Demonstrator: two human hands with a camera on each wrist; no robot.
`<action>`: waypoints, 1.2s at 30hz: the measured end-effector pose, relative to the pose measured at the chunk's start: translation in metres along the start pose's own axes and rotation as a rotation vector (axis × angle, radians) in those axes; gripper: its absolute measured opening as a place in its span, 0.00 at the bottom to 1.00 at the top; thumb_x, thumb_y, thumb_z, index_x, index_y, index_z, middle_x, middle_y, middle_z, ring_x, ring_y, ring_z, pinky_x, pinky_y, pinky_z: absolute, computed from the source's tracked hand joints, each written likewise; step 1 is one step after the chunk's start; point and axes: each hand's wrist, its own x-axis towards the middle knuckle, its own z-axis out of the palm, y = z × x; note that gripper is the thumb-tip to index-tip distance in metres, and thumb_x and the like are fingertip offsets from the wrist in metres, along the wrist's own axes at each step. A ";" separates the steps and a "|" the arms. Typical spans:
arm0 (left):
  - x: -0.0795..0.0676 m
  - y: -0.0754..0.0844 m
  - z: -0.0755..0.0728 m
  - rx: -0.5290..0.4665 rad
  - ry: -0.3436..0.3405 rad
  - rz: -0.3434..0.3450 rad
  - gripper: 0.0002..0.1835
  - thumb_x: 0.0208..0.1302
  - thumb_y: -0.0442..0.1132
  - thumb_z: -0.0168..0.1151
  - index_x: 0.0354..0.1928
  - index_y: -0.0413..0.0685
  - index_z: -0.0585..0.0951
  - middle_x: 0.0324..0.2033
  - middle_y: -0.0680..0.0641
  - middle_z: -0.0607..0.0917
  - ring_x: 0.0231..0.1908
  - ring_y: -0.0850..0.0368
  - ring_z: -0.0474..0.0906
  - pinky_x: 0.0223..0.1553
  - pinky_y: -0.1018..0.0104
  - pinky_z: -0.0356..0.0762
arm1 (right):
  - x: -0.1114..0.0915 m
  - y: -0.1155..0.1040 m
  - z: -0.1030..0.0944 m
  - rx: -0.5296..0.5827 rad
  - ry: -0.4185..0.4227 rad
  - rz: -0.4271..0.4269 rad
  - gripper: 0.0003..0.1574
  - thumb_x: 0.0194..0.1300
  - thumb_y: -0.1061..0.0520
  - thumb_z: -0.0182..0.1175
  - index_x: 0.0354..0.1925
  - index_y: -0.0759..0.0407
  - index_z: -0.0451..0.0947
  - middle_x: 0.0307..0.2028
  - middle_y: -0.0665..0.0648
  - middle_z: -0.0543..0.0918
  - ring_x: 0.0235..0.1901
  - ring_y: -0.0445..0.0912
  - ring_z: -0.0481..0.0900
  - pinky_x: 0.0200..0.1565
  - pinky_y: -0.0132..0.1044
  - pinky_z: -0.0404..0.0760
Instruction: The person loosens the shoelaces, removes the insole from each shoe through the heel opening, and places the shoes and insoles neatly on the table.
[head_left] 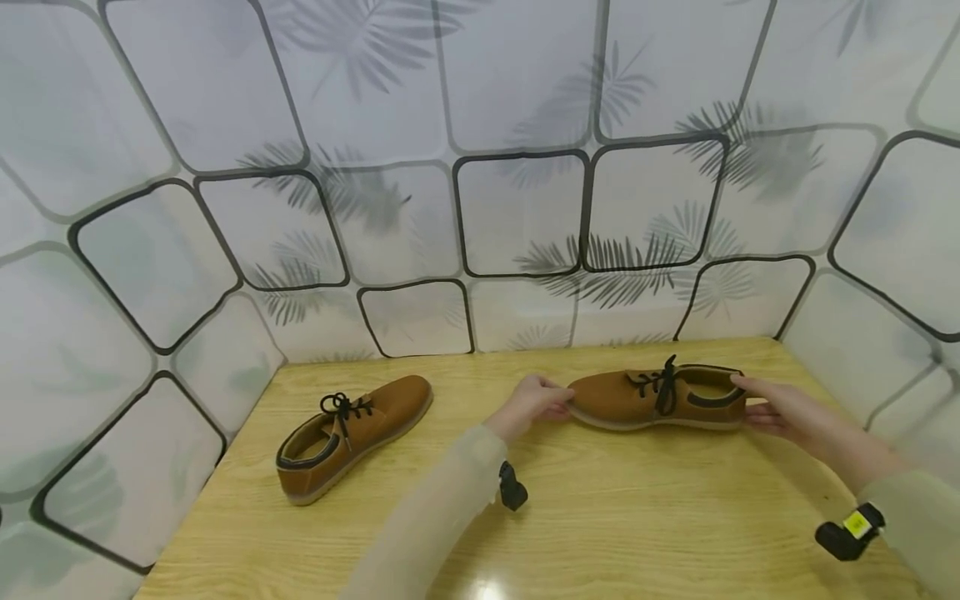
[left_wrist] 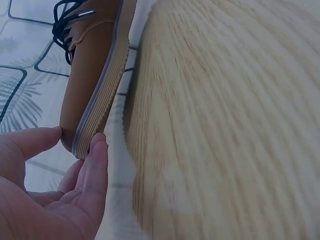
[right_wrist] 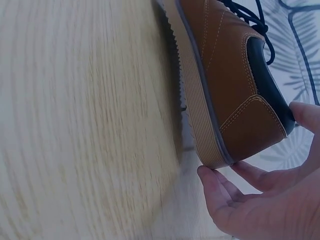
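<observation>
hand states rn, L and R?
Left hand: pinching the toe of the right-side brown lace-up shoe.
Right hand: holding that same shoe by its heel.

No legible text, even on the yellow label [head_left: 858, 524] of the black device [head_left: 840, 543].

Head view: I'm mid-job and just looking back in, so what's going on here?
A person has a brown lace-up shoe between both hands: the left hand pinches its toe, the right hand its heel. Whether its sole touches the table is hard to tell. A matching shoe sits upright on the table, to the left, untouched.
</observation>
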 end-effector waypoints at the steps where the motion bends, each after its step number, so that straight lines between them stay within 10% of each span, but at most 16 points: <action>1: -0.001 -0.001 -0.003 0.002 0.001 0.001 0.11 0.61 0.34 0.63 0.41 0.32 0.81 0.29 0.42 0.84 0.26 0.58 0.81 0.41 0.60 0.83 | 0.000 -0.002 0.003 0.001 -0.005 0.003 0.56 0.71 0.35 0.39 0.69 0.78 0.31 0.63 0.85 0.50 0.45 0.43 0.76 0.53 0.39 0.78; 9: -0.015 -0.001 -0.027 0.023 -0.001 -0.004 0.13 0.61 0.33 0.63 0.44 0.29 0.79 0.32 0.39 0.84 0.28 0.56 0.83 0.42 0.59 0.82 | -0.007 -0.014 0.027 0.013 -0.050 0.012 0.57 0.71 0.35 0.38 0.68 0.78 0.27 0.65 0.85 0.43 0.65 0.70 0.55 0.61 0.47 0.70; 31: -0.052 -0.003 -0.076 0.072 0.017 0.015 0.16 0.61 0.35 0.63 0.46 0.29 0.77 0.33 0.40 0.84 0.31 0.53 0.84 0.44 0.56 0.81 | -0.004 -0.032 0.069 0.049 -0.082 0.003 0.57 0.70 0.36 0.44 0.69 0.79 0.31 0.64 0.83 0.51 0.60 0.62 0.67 0.61 0.47 0.71; 36: -0.056 -0.004 -0.084 0.100 0.056 0.010 0.16 0.61 0.35 0.64 0.46 0.29 0.77 0.34 0.40 0.84 0.30 0.54 0.84 0.43 0.57 0.82 | -0.003 -0.036 0.078 0.058 -0.076 -0.002 0.56 0.71 0.38 0.45 0.69 0.80 0.35 0.62 0.81 0.57 0.49 0.47 0.75 0.58 0.45 0.74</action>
